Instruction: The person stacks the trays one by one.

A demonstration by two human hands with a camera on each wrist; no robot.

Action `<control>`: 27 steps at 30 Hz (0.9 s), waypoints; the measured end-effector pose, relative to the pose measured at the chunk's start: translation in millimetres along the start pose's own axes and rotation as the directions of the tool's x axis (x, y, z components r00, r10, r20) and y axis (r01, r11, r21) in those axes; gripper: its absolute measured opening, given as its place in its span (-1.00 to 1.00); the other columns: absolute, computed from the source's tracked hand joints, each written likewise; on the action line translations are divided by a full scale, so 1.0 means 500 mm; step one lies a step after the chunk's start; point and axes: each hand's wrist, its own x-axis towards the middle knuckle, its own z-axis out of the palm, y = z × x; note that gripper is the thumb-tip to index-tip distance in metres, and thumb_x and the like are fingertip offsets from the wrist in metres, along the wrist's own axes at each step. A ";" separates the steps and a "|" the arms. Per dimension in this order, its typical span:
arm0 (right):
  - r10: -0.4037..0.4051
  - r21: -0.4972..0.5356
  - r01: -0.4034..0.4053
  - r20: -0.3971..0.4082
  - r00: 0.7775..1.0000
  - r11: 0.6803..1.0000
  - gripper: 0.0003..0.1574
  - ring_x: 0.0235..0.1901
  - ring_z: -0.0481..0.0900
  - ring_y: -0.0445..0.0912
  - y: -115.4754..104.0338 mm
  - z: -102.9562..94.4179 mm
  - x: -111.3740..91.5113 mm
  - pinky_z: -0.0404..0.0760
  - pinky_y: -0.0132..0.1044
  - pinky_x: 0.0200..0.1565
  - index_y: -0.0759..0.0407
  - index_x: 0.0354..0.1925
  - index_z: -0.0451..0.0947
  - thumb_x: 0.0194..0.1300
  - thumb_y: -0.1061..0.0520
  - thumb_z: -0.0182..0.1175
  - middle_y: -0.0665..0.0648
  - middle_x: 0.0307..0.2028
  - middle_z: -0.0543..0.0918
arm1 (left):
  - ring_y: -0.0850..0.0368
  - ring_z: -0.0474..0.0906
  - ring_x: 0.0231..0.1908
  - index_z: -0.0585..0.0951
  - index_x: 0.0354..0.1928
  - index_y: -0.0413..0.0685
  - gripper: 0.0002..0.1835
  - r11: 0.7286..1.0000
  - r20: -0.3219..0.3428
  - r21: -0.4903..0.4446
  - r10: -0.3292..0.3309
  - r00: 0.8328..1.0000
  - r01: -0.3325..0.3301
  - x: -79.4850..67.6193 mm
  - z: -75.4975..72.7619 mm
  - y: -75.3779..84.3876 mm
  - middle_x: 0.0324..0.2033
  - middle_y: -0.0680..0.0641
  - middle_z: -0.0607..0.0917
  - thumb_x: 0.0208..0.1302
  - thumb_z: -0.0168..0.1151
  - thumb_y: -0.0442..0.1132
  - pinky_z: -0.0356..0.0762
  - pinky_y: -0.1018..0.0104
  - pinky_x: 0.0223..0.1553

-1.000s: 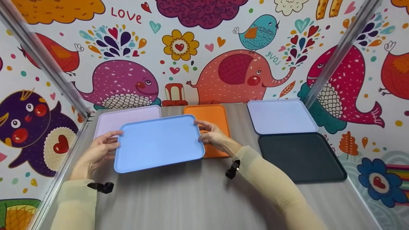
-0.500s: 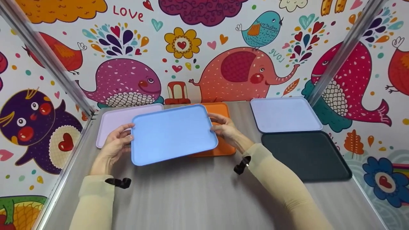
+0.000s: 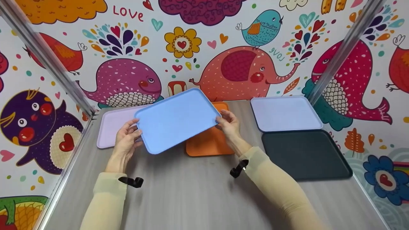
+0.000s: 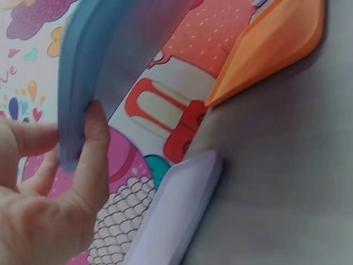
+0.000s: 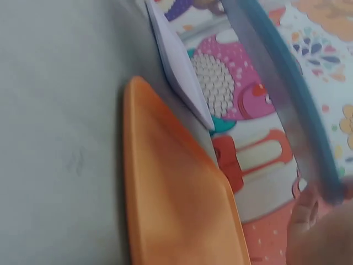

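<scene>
So the left hand (image 3: pixel 126 139) has the blue tray (image 3: pixel 179 118) pinched by its left edge and the right hand (image 3: pixel 230 126) pinches the opposite edge, both opened only about as wide as the rim. It's up off the tabletop (image 3: pixel 185 195), tilted, partly blocking the orange tray (image 3: pixel 209 143) and lilac tray (image 3: pixel 113 129). Over to the right are 2 more, a pale lavender tray (image 3: pixel 286 113) just behind a dark tray (image 3: pixel 306 155).

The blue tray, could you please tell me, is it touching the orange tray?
Apart: the right wrist view shows printed wall between the blue tray and the orange tray.
</scene>
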 end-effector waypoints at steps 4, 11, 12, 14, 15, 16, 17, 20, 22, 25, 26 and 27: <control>-0.029 0.064 0.030 -0.029 0.999 0.998 -0.16 -0.22 0.68 -0.12 0.020 0.028 -0.024 0.82 -0.32 -0.18 0.26 0.57 0.34 0.45 0.51 0.34 0.32 0.25 0.55 | 0.25 0.78 -0.32 0.42 0.46 -0.07 -0.51 0.998 -0.054 -0.058 0.016 0.998 -0.020 -0.005 0.029 -0.020 -0.08 0.12 0.69 0.62 0.07 -0.55 0.80 0.33 -0.39; -0.091 -0.009 0.090 -0.069 0.993 0.996 0.09 -0.09 0.51 -0.03 0.052 0.069 -0.062 0.66 -0.41 -0.15 0.19 0.62 0.20 0.27 0.49 0.46 0.28 0.29 0.38 | 0.24 0.73 -0.28 0.45 0.47 -0.10 -0.48 0.993 -0.133 -0.082 0.071 0.989 -0.082 -0.016 0.099 -0.042 0.03 0.04 0.66 0.56 0.11 -0.55 0.72 0.37 -0.46; -0.094 -0.018 0.093 -0.072 0.993 0.995 0.10 -0.07 0.50 -0.02 0.053 0.073 -0.067 0.66 -0.40 -0.15 0.19 0.62 0.21 0.26 0.47 0.48 0.28 0.30 0.36 | 0.24 0.73 -0.26 0.46 0.47 -0.10 -0.47 0.992 -0.141 -0.084 0.077 0.987 -0.089 -0.016 0.109 -0.044 0.05 0.03 0.66 0.56 0.11 -0.55 0.72 0.37 -0.47; -0.096 -0.027 0.094 -0.076 0.993 0.995 0.11 -0.04 0.50 0.00 0.057 0.081 -0.076 0.65 -0.38 -0.13 0.19 0.62 0.22 0.23 0.45 0.50 0.30 0.33 0.36 | 0.25 0.72 -0.21 0.47 0.49 -0.12 -0.46 0.991 -0.160 -0.088 0.082 0.984 -0.097 -0.016 0.126 -0.049 0.08 0.01 0.65 0.55 0.12 -0.55 0.70 0.38 -0.47; -0.091 -0.024 0.089 -0.073 0.993 0.996 0.12 -0.03 0.50 0.00 0.058 0.084 -0.081 0.66 -0.37 -0.13 0.18 0.62 0.22 0.23 0.45 0.50 0.30 0.36 0.34 | 0.25 0.71 -0.19 0.47 0.49 -0.13 -0.46 0.991 -0.168 -0.091 0.082 0.982 -0.099 -0.017 0.134 -0.051 0.09 -0.01 0.64 0.56 0.12 -0.55 0.70 0.39 -0.47; -0.085 -0.015 0.084 -0.069 0.994 0.996 0.13 -0.02 0.50 0.00 0.059 0.087 -0.085 0.67 -0.36 -0.12 0.18 0.63 0.22 0.23 0.45 0.50 0.31 0.38 0.33 | 0.25 0.70 -0.17 0.47 0.49 -0.12 -0.46 0.991 -0.180 -0.092 0.081 0.980 -0.099 -0.017 0.140 -0.054 0.11 -0.02 0.63 0.56 0.13 -0.55 0.68 0.40 -0.47; -0.078 -0.005 0.078 -0.063 0.995 0.997 0.13 -0.02 0.50 0.01 0.060 0.090 -0.089 0.69 -0.36 -0.12 0.18 0.64 0.21 0.24 0.46 0.49 0.33 0.40 0.32 | 0.25 0.69 -0.14 0.47 0.50 -0.12 -0.46 0.991 -0.189 -0.093 0.080 0.979 -0.099 -0.018 0.145 -0.056 0.13 -0.03 0.63 0.56 0.13 -0.55 0.67 0.40 -0.47; -0.052 0.027 0.053 -0.045 0.998 0.998 0.15 -0.05 0.53 0.00 0.063 0.096 -0.099 0.74 -0.30 -0.14 0.13 0.67 0.19 0.27 0.50 0.46 0.33 0.44 0.30 | 0.23 0.66 -0.08 0.47 0.50 -0.11 -0.47 0.991 -0.209 -0.093 0.078 0.975 -0.099 -0.020 0.157 -0.063 0.19 -0.08 0.60 0.57 0.13 -0.55 0.62 0.42 -0.47; -0.035 0.048 0.037 -0.028 0.999 0.998 0.15 -0.09 0.57 -0.01 0.063 0.098 -0.104 0.77 -0.27 -0.17 0.10 0.68 0.17 0.30 0.51 0.43 0.33 0.45 0.30 | 0.22 0.64 -0.06 0.48 0.50 -0.11 -0.46 0.990 -0.218 -0.095 0.080 0.973 -0.103 -0.021 0.162 -0.066 0.21 -0.09 0.60 0.57 0.13 -0.54 0.60 0.42 -0.47; -0.014 0.062 0.015 -0.005 1.000 0.998 0.14 -0.19 0.63 -0.05 0.063 0.098 -0.106 0.78 -0.26 -0.23 0.06 0.68 0.16 0.33 0.51 0.41 0.31 0.43 0.32 | 0.21 0.61 -0.06 0.48 0.49 -0.10 -0.46 0.989 -0.234 -0.102 0.082 0.969 -0.109 -0.022 0.168 -0.069 0.18 -0.08 0.60 0.55 0.14 -0.54 0.58 0.41 -0.47; -0.009 0.064 0.009 0.000 1.000 0.998 0.13 -0.22 0.65 -0.06 0.063 0.097 -0.106 0.78 -0.27 -0.25 0.06 0.68 0.17 0.34 0.51 0.40 0.31 0.42 0.33 | 0.21 0.61 -0.06 0.49 0.48 -0.10 -0.46 0.989 -0.238 -0.104 0.082 0.968 -0.110 -0.023 0.170 -0.070 0.17 -0.07 0.61 0.55 0.14 -0.54 0.58 0.41 -0.47; -0.004 0.064 0.004 0.004 1.000 0.998 0.12 -0.26 0.66 -0.07 0.063 0.096 -0.104 0.77 -0.28 -0.27 0.06 0.68 0.17 0.34 0.51 0.40 0.31 0.41 0.33 | 0.20 0.61 -0.06 0.49 0.48 -0.10 -0.47 0.988 -0.242 -0.109 0.081 0.967 -0.110 -0.024 0.171 -0.070 0.16 -0.06 0.61 0.54 0.14 -0.54 0.57 0.40 -0.48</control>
